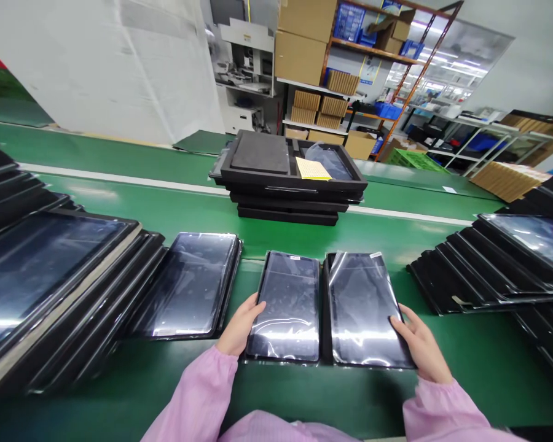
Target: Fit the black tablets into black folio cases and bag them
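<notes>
Two dark tablet screens lie side by side in front of me, with a narrow black strip between them. My left hand (242, 325) grips the outer edge of the left tablet screen (286, 307), thumb on top and the other fingers mostly hidden. On the other side, my right hand (419, 344) holds the right edge of the right tablet screen (362, 313), its thumb over the glass. Clear film covers this right screen and wrinkles at its upper left corner. Each screen has a small white label near its top. Whether one black tray lies under both cannot be told.
A short stack of screens (191, 282) sits left of my left hand, beside a tall leaning stack (41, 264). More black trays (479, 270) are piled at right. Behind, stacked foam trays (262, 153) carry a yellow paper (313, 169). All rest on a green surface (368, 236).
</notes>
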Motion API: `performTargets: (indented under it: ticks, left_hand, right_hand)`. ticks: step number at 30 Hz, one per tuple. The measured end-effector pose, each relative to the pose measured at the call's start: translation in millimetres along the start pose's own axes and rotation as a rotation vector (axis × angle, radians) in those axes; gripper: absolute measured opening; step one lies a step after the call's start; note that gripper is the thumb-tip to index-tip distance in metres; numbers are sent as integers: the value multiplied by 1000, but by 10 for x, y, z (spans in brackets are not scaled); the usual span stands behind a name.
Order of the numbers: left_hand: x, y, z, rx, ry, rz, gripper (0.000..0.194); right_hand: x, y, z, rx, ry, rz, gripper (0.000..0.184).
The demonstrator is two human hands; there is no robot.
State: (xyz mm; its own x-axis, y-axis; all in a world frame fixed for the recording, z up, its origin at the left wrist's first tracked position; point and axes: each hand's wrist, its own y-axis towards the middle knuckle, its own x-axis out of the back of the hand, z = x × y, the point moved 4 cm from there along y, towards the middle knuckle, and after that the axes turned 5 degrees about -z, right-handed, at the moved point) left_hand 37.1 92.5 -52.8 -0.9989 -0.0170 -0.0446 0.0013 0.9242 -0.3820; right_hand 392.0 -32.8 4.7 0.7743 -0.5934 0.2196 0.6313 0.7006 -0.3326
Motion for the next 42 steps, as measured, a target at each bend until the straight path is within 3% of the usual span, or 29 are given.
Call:
performTargets:
  ticks: [4,9,12,14,17,21,25,32,37,39,42]
  left_hand:
    - [-15,-46,-18,151,-84,-1,35]
    - [-95,-154,-135,157,-178,43,50]
    - [-151,-213,-177,118,-189,88,58]
    - [-157,-249,-179,103,-156,54,59]
    - [-138,-316,-221,63,-107,-23,53]
    - [-142,-385,-441,-138,-86,24,42]
    - [-167,-276,-613,-304,-54,45,45]
    - [-199,51,-690,-331,-98,-47,56]
    - [-195,-74,-757,-460,-103,-19,55]
    - [-192,-201,-744,-554,-153,-105,52]
    - [-217,-353,-713,-618,-323,-352,53]
  right_hand:
    - [-424,-174,-149,33,118,74,65]
    - [-1032,-301,-322,105,125,201,66]
    - [-1288,-314,-335,157,82,235,67]
    - [-1400,-327,-289,212,29,246,62]
    - [-1446,-348,-139,323,-83,214,44]
    - [-1348,-318,184,509,-157,82,45]
    - [-1345,-217,474,679,-80,13,30]
    - [-1598,-176,547,851,53,54,40]
    - [-1524,-203,755,917,158,54,57]
    - [-1473,-243,906,944,199,72,64]
    - [-1444,-378,1081,971,247,91,61]
